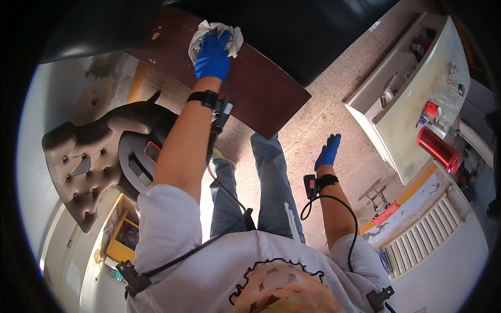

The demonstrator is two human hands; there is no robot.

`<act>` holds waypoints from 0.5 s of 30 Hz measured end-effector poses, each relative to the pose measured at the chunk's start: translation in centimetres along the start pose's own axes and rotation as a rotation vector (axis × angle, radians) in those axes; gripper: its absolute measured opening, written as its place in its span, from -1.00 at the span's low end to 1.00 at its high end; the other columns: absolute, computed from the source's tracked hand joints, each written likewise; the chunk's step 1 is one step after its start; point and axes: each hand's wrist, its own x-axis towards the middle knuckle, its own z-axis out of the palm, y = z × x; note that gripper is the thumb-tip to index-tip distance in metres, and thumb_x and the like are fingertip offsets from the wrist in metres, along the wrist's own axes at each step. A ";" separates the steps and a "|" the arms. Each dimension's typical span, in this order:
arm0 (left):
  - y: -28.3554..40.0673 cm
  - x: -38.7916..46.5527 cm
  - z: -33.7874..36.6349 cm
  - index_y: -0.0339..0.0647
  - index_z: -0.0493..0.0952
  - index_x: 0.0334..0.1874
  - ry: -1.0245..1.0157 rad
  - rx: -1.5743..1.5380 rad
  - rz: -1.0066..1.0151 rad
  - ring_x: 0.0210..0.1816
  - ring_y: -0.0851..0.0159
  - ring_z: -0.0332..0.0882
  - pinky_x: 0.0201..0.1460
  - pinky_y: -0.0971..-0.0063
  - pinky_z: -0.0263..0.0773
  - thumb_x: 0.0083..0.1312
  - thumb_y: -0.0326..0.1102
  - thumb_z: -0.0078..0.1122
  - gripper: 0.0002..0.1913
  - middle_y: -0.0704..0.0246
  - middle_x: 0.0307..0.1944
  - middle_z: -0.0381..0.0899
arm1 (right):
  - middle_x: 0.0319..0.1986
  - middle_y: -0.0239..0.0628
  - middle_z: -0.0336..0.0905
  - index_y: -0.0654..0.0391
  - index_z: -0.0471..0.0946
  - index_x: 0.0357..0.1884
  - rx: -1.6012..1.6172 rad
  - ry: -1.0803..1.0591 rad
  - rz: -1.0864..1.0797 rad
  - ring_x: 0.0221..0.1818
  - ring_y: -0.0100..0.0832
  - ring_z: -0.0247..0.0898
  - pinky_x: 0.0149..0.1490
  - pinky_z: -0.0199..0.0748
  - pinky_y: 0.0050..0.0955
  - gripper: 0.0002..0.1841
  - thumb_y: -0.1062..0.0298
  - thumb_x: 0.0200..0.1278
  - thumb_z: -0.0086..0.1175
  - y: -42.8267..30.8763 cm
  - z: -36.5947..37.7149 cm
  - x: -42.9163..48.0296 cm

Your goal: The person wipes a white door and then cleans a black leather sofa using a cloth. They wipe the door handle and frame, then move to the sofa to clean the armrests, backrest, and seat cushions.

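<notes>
My left hand, in a blue glove, presses a crumpled white cloth onto a dark reddish-brown wooden board. The cloth bunches out around the fingers, near the board's far edge. Pale chipped spots mark the board's surface to the left of the cloth. Off to the right, my right hand hangs over the floor, also gloved in blue. Its fingers are stretched out and it holds nothing. A strap with a small device sits on each wrist.
Black padded upholstery borders the board's far side. At left stands a tufted brown chair bearing a red-edged phone. On the right, a white cabinet carries a red cylinder and bottles; a small stool is nearby. Cables run along both arms.
</notes>
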 end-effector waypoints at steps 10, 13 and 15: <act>12.7 -18.4 4.1 0.01 0.51 0.37 -0.603 -0.147 0.416 0.33 0.17 0.52 0.38 0.33 0.42 0.45 -0.38 0.07 -0.56 0.31 0.36 0.52 | 0.59 -0.22 0.06 -0.08 0.05 0.65 -0.104 -0.148 0.055 0.64 -0.23 -0.08 0.63 -0.24 -0.10 -0.25 -0.21 0.56 -0.17 -0.9 -3.8 -0.6; 7.3 -16.4 2.7 -0.06 0.50 0.35 -0.696 -0.249 0.274 0.32 0.16 0.53 0.38 0.39 0.43 0.53 -0.32 -0.06 -0.62 0.27 0.33 0.54 | 0.58 -0.23 0.09 -0.07 0.08 0.64 -0.136 -0.256 -0.014 0.63 -0.24 -0.06 0.63 -0.21 -0.15 -0.28 -0.17 0.58 -0.18 -3.6 -3.2 0.3; 3.2 -11.3 2.1 -0.16 0.48 0.34 -0.613 -0.296 0.089 0.31 0.19 0.52 0.39 0.41 0.39 0.60 -0.25 -0.12 -0.63 0.27 0.31 0.55 | 0.57 -0.25 0.13 -0.05 0.11 0.63 -0.111 -0.259 -0.024 0.61 -0.28 -0.02 0.62 -0.16 -0.19 -0.31 -0.11 0.58 -0.16 -4.8 -3.0 0.9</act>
